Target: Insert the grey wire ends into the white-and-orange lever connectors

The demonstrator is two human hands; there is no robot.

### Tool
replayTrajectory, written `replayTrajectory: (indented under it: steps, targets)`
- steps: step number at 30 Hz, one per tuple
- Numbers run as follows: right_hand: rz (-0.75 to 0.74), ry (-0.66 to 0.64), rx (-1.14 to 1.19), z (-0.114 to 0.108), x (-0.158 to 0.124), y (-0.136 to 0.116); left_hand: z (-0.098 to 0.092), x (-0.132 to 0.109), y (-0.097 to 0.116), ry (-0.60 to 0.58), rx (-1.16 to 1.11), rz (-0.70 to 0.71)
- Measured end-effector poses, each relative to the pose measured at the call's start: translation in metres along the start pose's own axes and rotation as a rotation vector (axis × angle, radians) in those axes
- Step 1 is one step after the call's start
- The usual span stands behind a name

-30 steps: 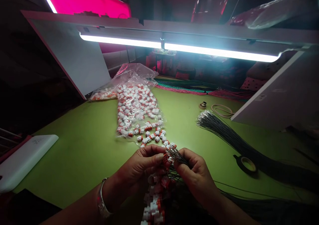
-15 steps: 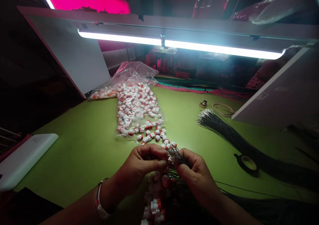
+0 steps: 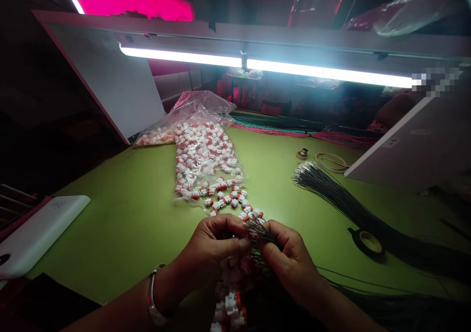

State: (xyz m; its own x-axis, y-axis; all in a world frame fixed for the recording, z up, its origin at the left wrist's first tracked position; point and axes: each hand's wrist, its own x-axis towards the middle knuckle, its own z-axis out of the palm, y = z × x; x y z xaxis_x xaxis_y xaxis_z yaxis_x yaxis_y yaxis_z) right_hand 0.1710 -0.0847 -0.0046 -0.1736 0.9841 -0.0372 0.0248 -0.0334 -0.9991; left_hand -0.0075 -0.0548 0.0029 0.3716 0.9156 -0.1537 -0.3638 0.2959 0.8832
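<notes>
Left hand (image 3: 217,247) and right hand (image 3: 290,261) meet fingertip to fingertip, in front of the bag (image 3: 202,148) on the person's side. The left thumb and fingers are pinched shut on a small connector (image 3: 246,235), now almost wholly covered. One second ago its orange face showed between the fingertips, so the grip has closed over it. The right hand is clamped on a fan of thin wires (image 3: 262,233), their bare ends pointing towards the bag. It has scarcely shifted. Below the hands hangs a chain of connectors (image 3: 231,300) already strung on wires, as before. A bracelet (image 3: 154,297) circles the left wrist.

Loose connectors (image 3: 230,199) spill from the bag's mouth onto the green table (image 3: 128,214), between the bag and the hands. Right of the bag lies a long bundle of dark wires (image 3: 342,199), with a tape roll (image 3: 368,243) beside it. Far left of the bag, at the table edge, rests a white slab-like device (image 3: 40,231). None of these has moved.
</notes>
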Motion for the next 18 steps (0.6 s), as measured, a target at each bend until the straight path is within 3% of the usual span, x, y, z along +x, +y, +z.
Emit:
replayTrajectory:
  steps: [6, 12, 18]
  targets:
    - [-0.05, -0.027, -0.06, -0.0014, -0.0007, 0.0036, 0.003, -0.0033, -0.0059, -0.062, -0.051, -0.1]
    - [-0.036, -0.023, -0.013, -0.0015, 0.0006, -0.0029, 0.0043, -0.001, -0.002, 0.058, -0.058, -0.031]
    - [-0.057, -0.019, -0.015, 0.0012, -0.0022, -0.0008, 0.0069, -0.006, -0.0063, -0.018, -0.098, -0.071]
